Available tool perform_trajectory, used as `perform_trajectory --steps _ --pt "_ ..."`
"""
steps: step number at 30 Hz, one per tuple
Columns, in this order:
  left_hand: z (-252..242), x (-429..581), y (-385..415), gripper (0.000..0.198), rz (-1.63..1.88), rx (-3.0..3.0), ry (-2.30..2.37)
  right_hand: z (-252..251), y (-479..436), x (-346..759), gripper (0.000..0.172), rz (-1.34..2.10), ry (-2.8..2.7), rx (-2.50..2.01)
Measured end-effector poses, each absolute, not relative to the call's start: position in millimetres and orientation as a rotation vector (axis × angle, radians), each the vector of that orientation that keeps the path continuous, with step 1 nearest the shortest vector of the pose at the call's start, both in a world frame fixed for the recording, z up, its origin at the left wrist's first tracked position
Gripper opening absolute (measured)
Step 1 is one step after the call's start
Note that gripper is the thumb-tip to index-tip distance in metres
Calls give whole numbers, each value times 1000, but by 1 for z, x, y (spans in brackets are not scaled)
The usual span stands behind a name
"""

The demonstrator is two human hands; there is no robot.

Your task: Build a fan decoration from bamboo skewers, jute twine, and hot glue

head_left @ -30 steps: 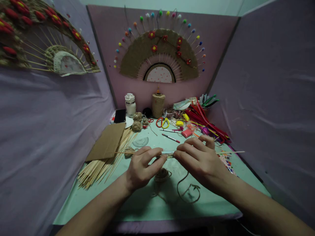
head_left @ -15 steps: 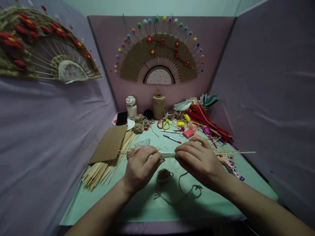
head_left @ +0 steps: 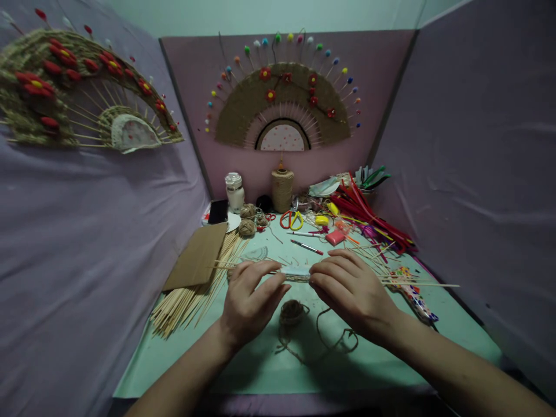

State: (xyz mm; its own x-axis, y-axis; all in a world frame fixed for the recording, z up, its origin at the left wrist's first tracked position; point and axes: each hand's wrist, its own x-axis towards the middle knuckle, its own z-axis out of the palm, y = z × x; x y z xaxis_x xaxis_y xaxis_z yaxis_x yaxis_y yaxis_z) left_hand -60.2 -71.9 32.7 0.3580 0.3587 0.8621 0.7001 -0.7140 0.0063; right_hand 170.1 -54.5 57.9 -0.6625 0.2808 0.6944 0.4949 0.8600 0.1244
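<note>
Between my hands, a narrow piece with a pale panel and a twine-wrapped lower edge (head_left: 297, 277) is held up over the table, with thin bamboo sticks (head_left: 423, 284) poking out at both sides. My left hand (head_left: 252, 292) grips its left end, thumb below and fingers above. On the other end, my right hand (head_left: 350, 289) is closed with its fingers bent over the edge. Most of the piece is hidden behind both hands. Just below lies a small ball of twine (head_left: 292, 313), its loose strand (head_left: 334, 344) curling across the green tabletop.
Bamboo sticks (head_left: 180, 310) and a cardboard sheet (head_left: 195, 258) lie at left. Behind are twine balls (head_left: 247, 227), a twine spool (head_left: 282, 191), scissors (head_left: 292, 219) and a pen (head_left: 306, 247). Red pipe cleaners (head_left: 373, 217) and a patterned-handled tool (head_left: 417, 298) sit right. A decorated fan (head_left: 234, 107) hangs behind.
The held piece has tilted slightly, its right-hand sticks now lower and more of the pale panel showing. My left thumb and fingers have spread a little. The whole view has shifted slightly.
</note>
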Motion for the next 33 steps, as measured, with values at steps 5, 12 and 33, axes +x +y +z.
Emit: perform_trajectory --steps 5,12,33 --pt "54 -53 -88 30 -1209 -2438 -1140 56 -54 170 15 -401 -2345 -550" --pt "40 -40 -106 15 -1831 -2359 -1431 58 -54 170 13 -334 -2190 -627" --pt "-10 -36 -67 34 -1547 -2404 -1265 16 -47 167 62 -325 -2041 -639"
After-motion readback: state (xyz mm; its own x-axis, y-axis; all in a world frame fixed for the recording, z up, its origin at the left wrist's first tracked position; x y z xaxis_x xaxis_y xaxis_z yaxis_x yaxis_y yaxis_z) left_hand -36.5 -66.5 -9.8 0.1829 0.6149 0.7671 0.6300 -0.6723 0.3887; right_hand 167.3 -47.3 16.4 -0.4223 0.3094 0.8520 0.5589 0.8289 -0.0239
